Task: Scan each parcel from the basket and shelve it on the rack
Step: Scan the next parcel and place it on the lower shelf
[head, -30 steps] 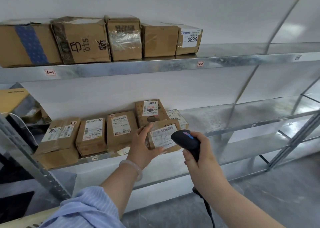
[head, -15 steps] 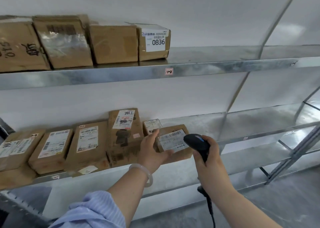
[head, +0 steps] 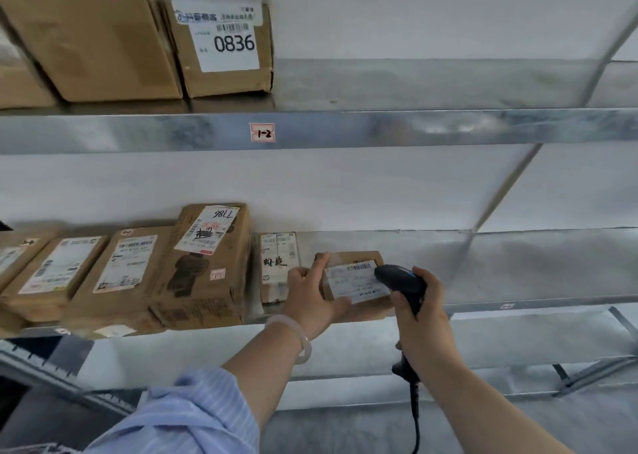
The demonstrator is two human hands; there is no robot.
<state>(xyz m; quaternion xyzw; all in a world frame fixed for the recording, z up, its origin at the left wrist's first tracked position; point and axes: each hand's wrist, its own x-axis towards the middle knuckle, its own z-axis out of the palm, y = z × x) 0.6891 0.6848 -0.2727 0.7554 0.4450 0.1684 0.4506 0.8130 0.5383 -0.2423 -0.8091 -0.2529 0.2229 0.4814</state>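
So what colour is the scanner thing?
The scanner is black with a small blue mark on top, seen in the head view.

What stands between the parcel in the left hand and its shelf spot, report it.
Nothing visible on the middle shelf blocks it. The parcel in the left hand is at its front edge; only the right hand's scanner sits by its right end.

0836 on top-shelf box label [head: 229, 44]; 1-2 on shelf-edge tag [head: 262, 132].
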